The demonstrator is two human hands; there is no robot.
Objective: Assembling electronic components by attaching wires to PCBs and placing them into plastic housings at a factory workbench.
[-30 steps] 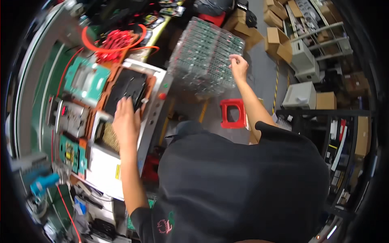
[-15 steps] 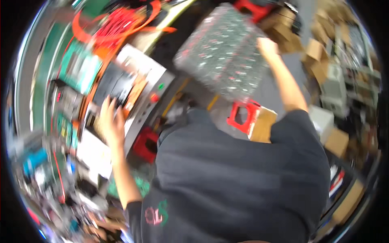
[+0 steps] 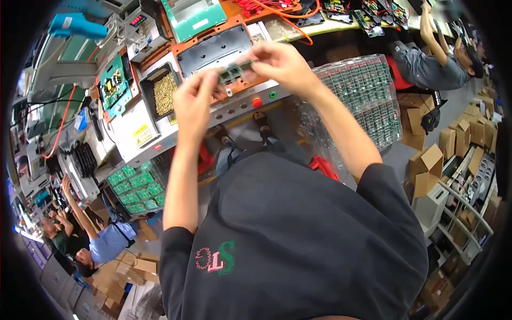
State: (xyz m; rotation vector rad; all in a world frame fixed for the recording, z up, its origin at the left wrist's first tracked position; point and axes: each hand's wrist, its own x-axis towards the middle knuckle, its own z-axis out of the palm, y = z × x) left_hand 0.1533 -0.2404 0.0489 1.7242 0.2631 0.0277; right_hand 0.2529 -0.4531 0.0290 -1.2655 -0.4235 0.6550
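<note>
A small dark green circuit board [image 3: 231, 73] is held up between both hands, above the front edge of a white machine [image 3: 197, 127]. My left hand [image 3: 194, 98] pinches its left end between thumb and fingers. At the other end my right hand [image 3: 280, 64] has its thumb and fingertips closed on the board, a little blurred. Just behind the hands lies a dark plate [image 3: 216, 50] in an orange frame. A black tray [image 3: 166, 96] full of small brass-coloured pieces stands left of my left hand.
Right of the machine stand clear plastic trays of boards [image 3: 362, 101]. The machine's front carries a red button [image 3: 257, 103] and a lit green one [image 3: 273, 94]. More green boards [image 3: 136, 186] sit low at left. A co-worker [image 3: 434, 66] sits at far right; others are lower left.
My right hand has left the plastic trays at the right and come to the machine. Both hands now meet at the small circuit board. The view has turned toward the machine.
</note>
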